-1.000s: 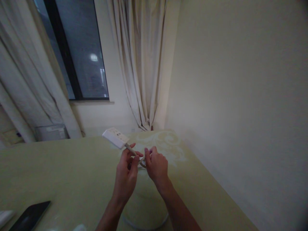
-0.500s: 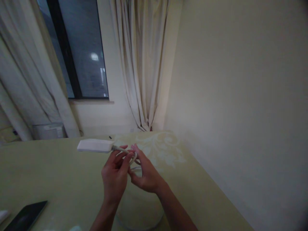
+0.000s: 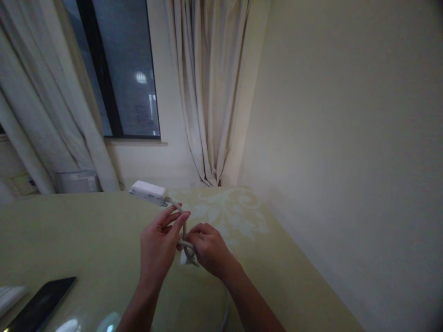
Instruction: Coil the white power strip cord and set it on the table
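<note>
A white power strip [image 3: 148, 191] juts out to the left above the table, held up by its pale cord [image 3: 184, 228]. My left hand [image 3: 158, 244] pinches this cord between thumb and fingers just below the strip. Lower and to the right, my right hand [image 3: 208, 249] is closed round a looped part of the cord. Below the loop shows a small white piece [image 3: 187, 259], perhaps the plug, partly hidden by the cord. More of the cord hangs beside my right forearm toward the bottom edge.
The green table [image 3: 97, 240] has a pale floral pattern [image 3: 228, 210] at its far end. At the lower left lie a dark flat device [image 3: 43, 302] and a white object [image 3: 10, 295]. A wall [image 3: 328, 138] borders the table's right side; curtains [image 3: 211, 92] hang behind.
The power strip has risen and tilted, now showing its side face. My right hand has moved lower and closed on the cord loop. The view has shifted slightly left.
</note>
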Tool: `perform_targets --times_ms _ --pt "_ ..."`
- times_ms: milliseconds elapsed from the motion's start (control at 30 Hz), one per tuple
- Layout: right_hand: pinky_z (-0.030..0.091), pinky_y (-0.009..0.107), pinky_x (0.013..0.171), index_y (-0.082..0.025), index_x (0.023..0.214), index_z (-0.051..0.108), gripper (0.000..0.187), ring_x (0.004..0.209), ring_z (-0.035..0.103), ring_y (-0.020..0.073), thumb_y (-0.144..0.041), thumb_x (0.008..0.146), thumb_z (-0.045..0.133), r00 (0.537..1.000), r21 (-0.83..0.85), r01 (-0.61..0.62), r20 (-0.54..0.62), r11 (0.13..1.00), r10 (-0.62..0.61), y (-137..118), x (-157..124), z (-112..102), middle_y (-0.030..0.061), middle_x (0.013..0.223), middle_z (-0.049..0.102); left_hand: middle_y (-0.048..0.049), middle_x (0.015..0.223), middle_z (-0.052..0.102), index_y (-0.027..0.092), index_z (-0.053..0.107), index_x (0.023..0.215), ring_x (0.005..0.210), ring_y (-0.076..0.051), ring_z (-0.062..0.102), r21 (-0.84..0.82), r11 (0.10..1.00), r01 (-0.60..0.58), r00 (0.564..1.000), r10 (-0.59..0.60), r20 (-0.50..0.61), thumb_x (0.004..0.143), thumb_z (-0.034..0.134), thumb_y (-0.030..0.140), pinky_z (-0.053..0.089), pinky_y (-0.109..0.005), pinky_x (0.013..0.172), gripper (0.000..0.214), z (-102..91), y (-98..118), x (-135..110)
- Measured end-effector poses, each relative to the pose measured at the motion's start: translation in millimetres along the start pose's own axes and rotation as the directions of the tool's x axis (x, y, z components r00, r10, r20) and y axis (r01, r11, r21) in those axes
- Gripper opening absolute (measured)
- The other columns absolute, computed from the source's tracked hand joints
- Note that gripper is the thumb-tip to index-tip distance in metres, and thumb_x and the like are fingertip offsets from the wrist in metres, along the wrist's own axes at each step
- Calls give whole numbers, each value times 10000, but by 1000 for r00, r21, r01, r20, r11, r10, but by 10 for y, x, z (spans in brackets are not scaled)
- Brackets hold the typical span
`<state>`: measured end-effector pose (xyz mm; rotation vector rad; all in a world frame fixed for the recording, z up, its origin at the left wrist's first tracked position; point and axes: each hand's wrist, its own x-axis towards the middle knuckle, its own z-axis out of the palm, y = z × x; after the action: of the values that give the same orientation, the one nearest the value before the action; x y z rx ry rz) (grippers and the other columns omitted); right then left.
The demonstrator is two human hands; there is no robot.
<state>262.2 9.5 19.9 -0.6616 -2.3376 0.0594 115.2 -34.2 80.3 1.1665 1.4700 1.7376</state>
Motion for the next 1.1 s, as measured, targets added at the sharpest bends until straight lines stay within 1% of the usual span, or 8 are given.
perform_targets --times_ms 133,267,433,567,700,867,1000,1100 --pt "530 353 898 -170 1215 723 236 1028 676 257 -179 1008 611 977 43 -167 -129 985 171 -121 23 73 118 1050 778 -80 1043 804 176 741 1122 435 -85 550 -60 998 6 999 -8 -46 729 868 551 463 -218 336 558 -46 -16 67" --pt "543 330 892 -178 1251 699 326 1019 694 228 -141 1060 438 877 147 -361 -283 921 389 -179 41 96 122 1122 734 -51 1005 774 175 687 1033 439 -82 558 -143 990 3 996 -16 -85 693 907 523 476 -222 346 534 -55 20 70" --pt "528 278 737 -197 1196 700 382 796 708 185 -349 1135 355 803 365 -442 -246 819 542 -191 37 17 55 893 739 -37 926 771 174 688 969 491 -99 604 -207 977 -52 991 25 -132 715 910 463 514 -217 399 444 18 84 -11" --pt "549 298 798 -193 1139 705 339 859 716 188 -386 1109 428 825 435 -314 -315 844 470 -216 29 -93 65 942 749 -44 923 785 172 721 969 592 -116 656 -192 975 -112 968 63 -244 738 899 439 545 -205 473 395 54 65 -23" --pt "570 331 894 -186 1248 664 305 963 711 203 -373 1007 679 867 366 -199 -366 909 337 -216 56 -162 94 1107 741 -62 952 796 171 740 972 646 -127 672 -220 973 -74 982 32 -189 729 904 459 544 -198 493 410 60 39 -29" --pt "569 284 782 -193 1075 685 108 848 686 172 -282 1041 633 847 201 -199 -456 959 272 -183 56 -223 69 988 696 -59 950 774 176 723 1047 547 -104 614 -144 987 -76 996 67 -64 773 861 490 502 -207 439 439 98 45 -77" --pt "552 256 704 -186 1029 709 188 797 688 167 -298 1076 566 809 -6 -266 -544 964 220 -127 29 -294 80 953 664 -19 918 738 217 540 1030 401 -69 509 -140 981 -136 991 137 -1 901 731 493 423 -213 356 360 112 17 -62" --pt "555 262 749 -185 1043 702 207 825 711 180 -280 1095 525 777 -95 -314 -597 945 199 -47 17 -336 76 907 690 14 842 716 248 439 1066 384 -78 489 -128 981 -148 980 162 111 989 615 485 414 -215 362 305 92 -37 -47"
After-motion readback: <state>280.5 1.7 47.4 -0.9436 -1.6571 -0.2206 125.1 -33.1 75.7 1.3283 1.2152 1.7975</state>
